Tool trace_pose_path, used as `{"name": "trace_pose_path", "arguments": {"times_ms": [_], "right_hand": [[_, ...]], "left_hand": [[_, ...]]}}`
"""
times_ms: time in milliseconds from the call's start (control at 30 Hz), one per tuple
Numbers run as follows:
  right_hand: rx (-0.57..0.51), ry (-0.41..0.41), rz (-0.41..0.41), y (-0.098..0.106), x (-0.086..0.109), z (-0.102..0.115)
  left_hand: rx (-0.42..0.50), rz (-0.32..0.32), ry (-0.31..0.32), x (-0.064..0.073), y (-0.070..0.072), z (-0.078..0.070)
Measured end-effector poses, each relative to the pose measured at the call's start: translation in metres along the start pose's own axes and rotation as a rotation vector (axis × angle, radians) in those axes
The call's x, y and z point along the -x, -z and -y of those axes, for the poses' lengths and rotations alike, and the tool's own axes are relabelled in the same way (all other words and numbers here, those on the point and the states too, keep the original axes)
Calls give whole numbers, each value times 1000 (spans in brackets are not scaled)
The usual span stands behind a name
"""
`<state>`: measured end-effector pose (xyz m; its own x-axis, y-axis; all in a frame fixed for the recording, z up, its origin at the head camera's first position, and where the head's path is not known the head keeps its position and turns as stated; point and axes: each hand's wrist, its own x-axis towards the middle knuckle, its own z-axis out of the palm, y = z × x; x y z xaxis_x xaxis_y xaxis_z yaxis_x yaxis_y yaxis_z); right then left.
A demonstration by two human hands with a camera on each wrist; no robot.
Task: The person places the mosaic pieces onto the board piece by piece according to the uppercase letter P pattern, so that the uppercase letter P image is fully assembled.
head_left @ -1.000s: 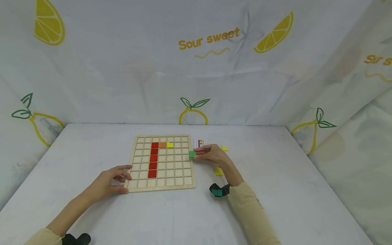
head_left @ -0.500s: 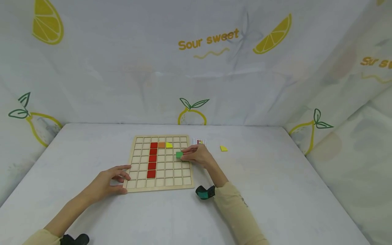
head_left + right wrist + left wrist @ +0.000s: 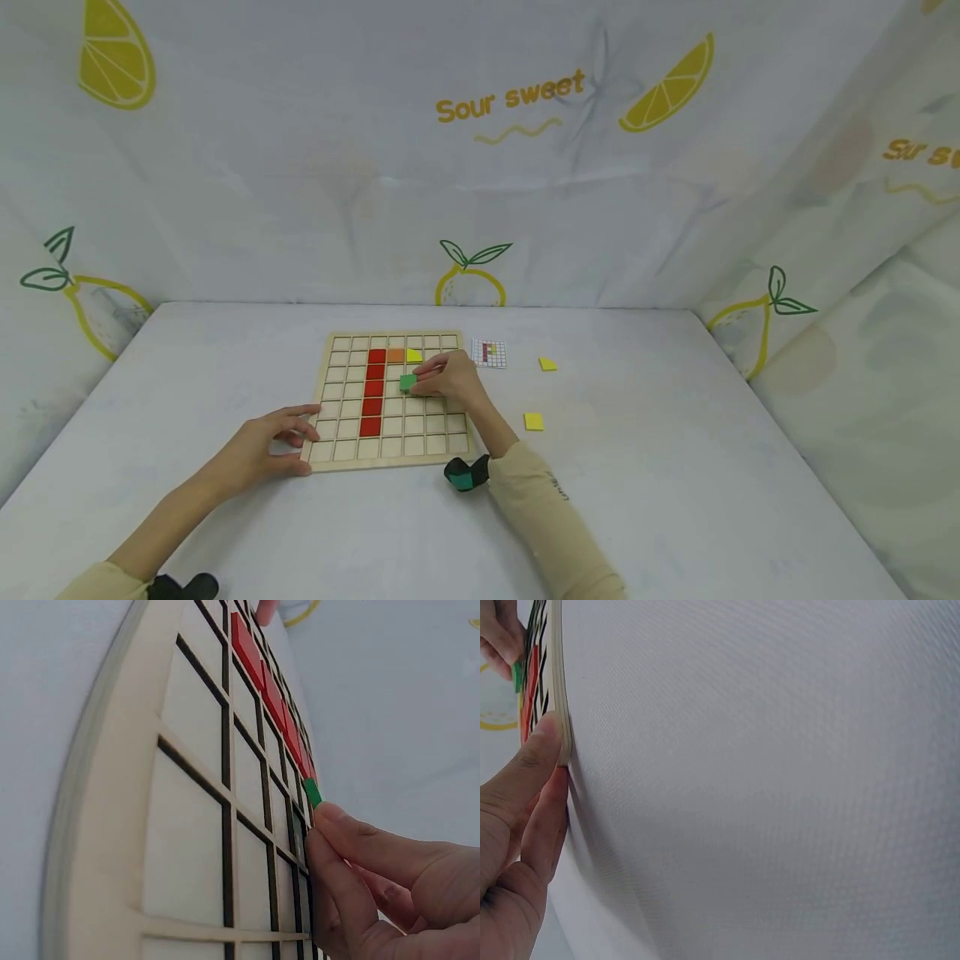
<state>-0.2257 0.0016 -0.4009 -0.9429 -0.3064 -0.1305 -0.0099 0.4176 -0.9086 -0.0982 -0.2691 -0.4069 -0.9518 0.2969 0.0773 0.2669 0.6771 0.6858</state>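
A wooden grid board (image 3: 393,467) lies on the table. My left hand (image 3: 258,446) grips its near left corner, the thumb (image 3: 529,761) against the frame in the left wrist view. My right hand (image 3: 450,379) pinches a green square tile (image 3: 407,383) between thumb and fingers, low over the board, right of the red column. Several red square tiles (image 3: 372,388) form that column. Beside the top red tile sit an orange tile (image 3: 395,356) and a yellow tile with one slanted or rounded corner (image 3: 414,356). In the right wrist view, the green tile (image 3: 313,793) shows beyond the fingertips.
A small printed pattern card (image 3: 489,353) lies beyond the board's right edge. Further right are a yellow piece with a cut or curved side (image 3: 548,364) and a yellow square tile (image 3: 533,422). A white lemon-print cloth (image 3: 300,208) rises behind the table.
My right hand has carried the green tile leftward, from the board's right edge to over its middle. The left hand stays at the corner. The card and yellow square are uncovered again.
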Motion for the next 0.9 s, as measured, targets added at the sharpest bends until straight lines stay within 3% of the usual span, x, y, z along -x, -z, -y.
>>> {"name": "trace_pose_path", "arguments": {"times_ms": [133, 300, 667, 900], "right_hand": [[111, 27, -31, -7, -1, 4], [172, 32, -36, -12, -1, 5], [185, 49, -20, -14, 2, 13], [155, 36, -3, -14, 3, 13]], "left_hand": [[4, -7, -7, 0, 0, 1], [9, -10, -19, 0, 0, 2], [-25, 10, 29, -2, -2, 2], [-28, 11, 27, -2, -2, 4]]}}
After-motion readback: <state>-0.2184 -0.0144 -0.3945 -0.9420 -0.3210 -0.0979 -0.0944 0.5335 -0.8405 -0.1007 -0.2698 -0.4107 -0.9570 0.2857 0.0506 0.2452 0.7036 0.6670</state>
